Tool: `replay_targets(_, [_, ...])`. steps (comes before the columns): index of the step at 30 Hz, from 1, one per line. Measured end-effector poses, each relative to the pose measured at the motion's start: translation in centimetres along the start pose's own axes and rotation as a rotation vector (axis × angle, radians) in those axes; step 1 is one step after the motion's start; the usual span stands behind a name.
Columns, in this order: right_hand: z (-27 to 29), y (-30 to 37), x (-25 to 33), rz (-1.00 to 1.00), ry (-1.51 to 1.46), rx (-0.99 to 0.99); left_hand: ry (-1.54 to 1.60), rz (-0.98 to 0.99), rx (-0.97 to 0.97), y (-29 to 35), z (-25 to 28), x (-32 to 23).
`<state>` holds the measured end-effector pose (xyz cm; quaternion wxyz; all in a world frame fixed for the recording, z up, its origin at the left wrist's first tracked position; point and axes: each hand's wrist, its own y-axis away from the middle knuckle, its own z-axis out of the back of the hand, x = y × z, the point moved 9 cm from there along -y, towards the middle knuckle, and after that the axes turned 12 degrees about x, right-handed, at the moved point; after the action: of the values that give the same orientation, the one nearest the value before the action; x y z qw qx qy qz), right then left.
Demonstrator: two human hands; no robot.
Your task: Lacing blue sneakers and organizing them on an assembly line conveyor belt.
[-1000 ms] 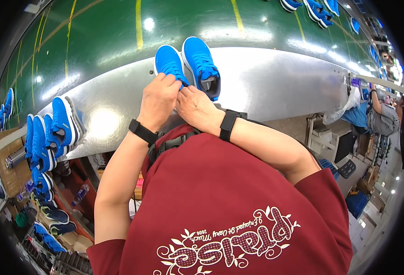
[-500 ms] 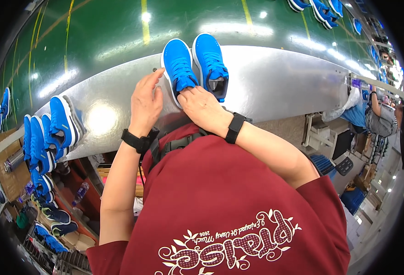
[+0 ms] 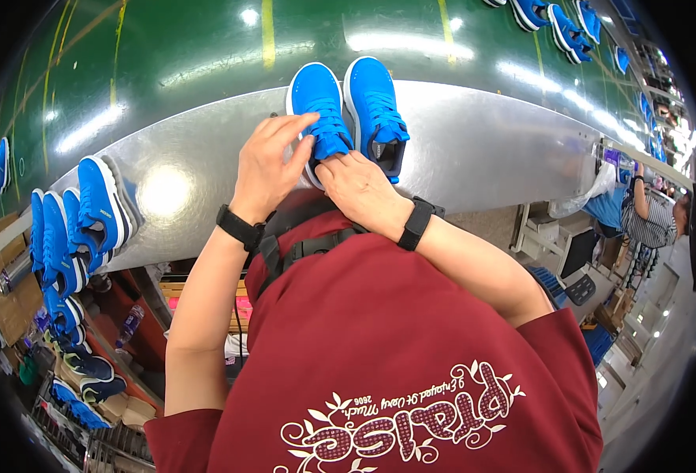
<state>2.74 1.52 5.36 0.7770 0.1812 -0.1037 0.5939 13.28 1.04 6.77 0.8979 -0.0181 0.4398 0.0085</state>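
Left hand (image 3: 269, 162) and right hand (image 3: 363, 188) are apart at the nearer end of a bright-blue lace-up running shoe (image 3: 315, 88), the left one of a pair; a second ago they were bunched together there. Since then the left hand lifted away to the side, and it has now come back over the shoe, its thumb and forefinger spread and holding nothing, the forefinger by the blue laces (image 3: 332, 120); whether its tip touches them, I cannot tell. Right-hand fingertips remain at the shoe's opening, just behind the raised blue tongue (image 3: 332, 145); they are partly hidden, so I cannot tell whether they pinch the lining or merely rest inside. With the left hand's hold loosened, the tongue and laces, covered a second ago, are in plain sight, and I judge that the handling of this shoe is between two grips rather than over. Its mate, the right running shoe (image 3: 371, 88), stands close beside it, untouched by either hand. Both rest upright on the metal ledge (image 3: 482, 150), toes pointing away toward the green work surface (image 3: 198, 39)
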Motion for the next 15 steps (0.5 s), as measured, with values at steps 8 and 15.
replay_targets(8, [0.0, 0.5, 0.4, 0.042, 0.131, -0.047, -0.123, -0.093, 0.107, 0.0, -1.8, -2.7])
replay_targets(15, [6.1, 2.3, -1.1, -0.041, -0.479, -0.044, 0.034, 0.007, 0.026, 1.9, -2.2, -1.2])
